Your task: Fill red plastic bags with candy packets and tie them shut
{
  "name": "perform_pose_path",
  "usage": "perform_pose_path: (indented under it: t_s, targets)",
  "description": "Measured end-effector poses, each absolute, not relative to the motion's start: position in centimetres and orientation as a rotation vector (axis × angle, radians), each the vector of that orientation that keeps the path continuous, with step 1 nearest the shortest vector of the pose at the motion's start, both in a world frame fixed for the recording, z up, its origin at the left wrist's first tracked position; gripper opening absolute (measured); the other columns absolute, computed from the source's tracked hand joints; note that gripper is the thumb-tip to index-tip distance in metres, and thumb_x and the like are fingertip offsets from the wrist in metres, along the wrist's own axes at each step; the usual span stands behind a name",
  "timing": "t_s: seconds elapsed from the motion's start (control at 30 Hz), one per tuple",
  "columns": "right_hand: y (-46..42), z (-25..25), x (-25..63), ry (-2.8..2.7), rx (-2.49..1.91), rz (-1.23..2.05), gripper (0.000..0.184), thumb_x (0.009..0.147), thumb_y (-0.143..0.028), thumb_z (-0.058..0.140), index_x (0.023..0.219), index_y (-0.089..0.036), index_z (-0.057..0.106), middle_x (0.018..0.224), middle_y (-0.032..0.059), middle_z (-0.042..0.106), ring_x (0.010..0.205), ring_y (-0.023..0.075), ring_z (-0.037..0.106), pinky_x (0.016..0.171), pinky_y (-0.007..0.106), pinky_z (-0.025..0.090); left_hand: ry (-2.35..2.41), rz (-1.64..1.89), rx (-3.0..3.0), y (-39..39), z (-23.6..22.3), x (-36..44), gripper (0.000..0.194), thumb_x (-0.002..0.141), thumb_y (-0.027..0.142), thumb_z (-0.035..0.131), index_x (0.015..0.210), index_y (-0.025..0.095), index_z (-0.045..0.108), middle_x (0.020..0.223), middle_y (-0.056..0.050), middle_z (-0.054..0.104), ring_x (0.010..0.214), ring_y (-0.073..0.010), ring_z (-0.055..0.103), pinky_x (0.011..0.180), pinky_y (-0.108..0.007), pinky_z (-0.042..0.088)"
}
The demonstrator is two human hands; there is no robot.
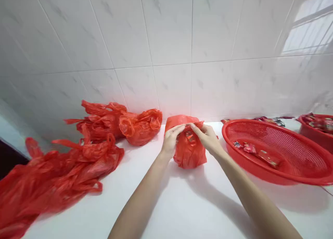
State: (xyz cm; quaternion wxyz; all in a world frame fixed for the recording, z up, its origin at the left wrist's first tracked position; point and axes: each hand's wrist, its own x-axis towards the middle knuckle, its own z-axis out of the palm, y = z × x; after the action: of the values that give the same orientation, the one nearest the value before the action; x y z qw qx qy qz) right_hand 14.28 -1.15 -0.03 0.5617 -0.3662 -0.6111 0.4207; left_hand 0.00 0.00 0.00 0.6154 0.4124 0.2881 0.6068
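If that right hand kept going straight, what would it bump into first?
The red bag, since the right hand has its fingertips on it. Past that, probably the tiled wall, though depth is unclear.

White work surface (pixel 88 214) and tiled wall (pixel 171 27).
The surface extends to the wall; glossy, pale tiles (pixel 215 24) carry grey veining and thin joint lines (pixel 191 34). Upper right: bright reflection (pixel 309 27) of a barred window.

No text legible; markings on small packets (pixel 249 148) in red basket (pixel 288 138) too small, blurred.
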Motion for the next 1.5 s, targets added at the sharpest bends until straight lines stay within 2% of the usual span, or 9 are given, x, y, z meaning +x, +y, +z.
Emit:
perform_pose_path:
  t_s: [0.13, 0.27, 0.47, 0.6, 0.8, 0.93, 1.13, 1.4, 1.5]
  targets:
    - [-0.8, -0.3, 14.2, -1.419, -0.928, 0.854, 0.049, 0.086, -0.063, 0.059, 0.087, -0.016, 0.072, 0.077, 0.0063, 0.071, 0.071, 0.0190, 0.065, 0.067, 0.029, 0.051, 0.755, 1.371, 0.920, 0.1, 0.0, -0.6, 0.035, 0.045, 0.028, 0.093, 0.074, 0.015, 0.077, 0.079, -0.005, 0.076, 0.076, -0.0160, 0.068, 0.080, -0.029, 0.051]
    - [-0.7, -0.4, 14.4, -1.474, -0.982, 0.642, 0.037, 0.088, -0.052, 0.057, 0.088, -0.017, 0.072, 0.088, 0.0077, 0.074, 0.077, 0.0203, 0.065, 0.070, 0.030, 0.049, 0.873, 1.422, 0.928, 0.7, -0.3, -1.2, 0.028, 0.045, 0.021, 0.086, 0.069, 0.016, 0.073, 0.075, -0.003, 0.073, 0.075, -0.0155, 0.067, 0.077, -0.028, 0.050]
    - [-1.3, 0.2, 14.6, -1.746, -1.576, 0.359, 0.035, 0.096, -0.035, 0.041, 0.073, -0.021, 0.063, 0.067, 0.0018, 0.062, 0.062, 0.0176, 0.055, 0.057, 0.027, 0.034, 1.010, 1.519, 0.935, 2.5, -1.4, -2.4, 0.019, 0.044, 0.018, 0.076, 0.060, 0.017, 0.068, 0.064, 0.000, 0.067, 0.065, -0.0120, 0.060, 0.069, -0.026, 0.046]
    - [-1.7, 1.1, 15.0, -1.814, -1.814, 0.323, 0.028, 0.087, -0.019, 0.047, 0.060, -0.021, 0.053, 0.060, 0.0029, 0.056, 0.059, 0.0191, 0.053, 0.055, 0.029, 0.026, 1.151, 1.581, 0.924, 4.1, -2.4, -4.5, 0.012, 0.044, 0.016, 0.071, 0.054, 0.017, 0.065, 0.060, 0.002, 0.064, 0.062, -0.0109, 0.055, 0.064, -0.024, 0.042]
    - [-1.4, 1.4, 16.0, -1.879, -1.917, 0.394, 0.032, 0.076, -0.009, 0.053, 0.050, -0.021, 0.040, 0.053, 0.0035, 0.051, 0.056, 0.0203, 0.053, 0.054, 0.029, 0.026, 1.314, 1.593, 0.900, 5.4, -3.4, -7.0, 0.010, 0.043, 0.016, 0.068, 0.050, 0.017, 0.061, 0.053, 0.002, 0.060, 0.055, -0.0100, 0.048, 0.058, -0.025, 0.035]
    - [-0.9, 1.0, 16.5, -1.873, -1.840, 0.455, 0.033, 0.081, -0.014, 0.055, 0.052, -0.021, 0.042, 0.056, 0.0033, 0.054, 0.058, 0.0200, 0.057, 0.053, 0.028, 0.030, 1.257, 1.619, 0.961, 5.2, -2.9, -6.7, 0.013, 0.044, 0.018, 0.069, 0.056, 0.016, 0.064, 0.057, 0.002, 0.061, 0.057, -0.0094, 0.050, 0.061, -0.025, 0.039]
    - [-0.5, 1.0, 17.0, -1.816, -1.601, 0.704, 0.029, 0.094, -0.033, 0.053, 0.073, -0.017, 0.062, 0.078, 0.0058, 0.070, 0.058, 0.0164, 0.067, 0.054, 0.025, 0.045, 1.072, 1.641, 1.087, 3.8, -0.6, -5.6, 0.026, 0.049, 0.027, 0.076, 0.073, 0.018, 0.069, 0.076, 0.000, 0.067, 0.073, -0.0138, 0.061, 0.074, -0.028, 0.049]
    - [-1.3, 1.0, 15.7, -1.720, -1.054, 0.945, 0.033, 0.090, -0.048, 0.058, 0.078, -0.017, 0.060, 0.084, 0.0048, 0.068, 0.069, 0.0195, 0.072, 0.063, 0.029, 0.054, 0.839, 1.546, 1.451, 0.7, 1.5, -3.4, 0.025, 0.062, 0.029, 0.079, 0.082, 0.018, 0.071, 0.086, -0.003, 0.070, 0.084, -0.0167, 0.065, 0.078, -0.030, 0.054]
    - [-1.9, 1.0, 15.0, -1.708, -0.897, 0.994, 0.031, 0.083, -0.045, 0.067, 0.095, -0.017, 0.064, 0.091, 0.0052, 0.069, 0.075, 0.0191, 0.071, 0.069, 0.032, 0.057, 0.804, 1.480, 1.530, -0.5, 2.0, -2.6, 0.021, 0.066, 0.028, 0.079, 0.082, 0.018, 0.070, 0.083, -0.002, 0.070, 0.082, -0.0162, 0.066, 0.079, -0.030, 0.055]
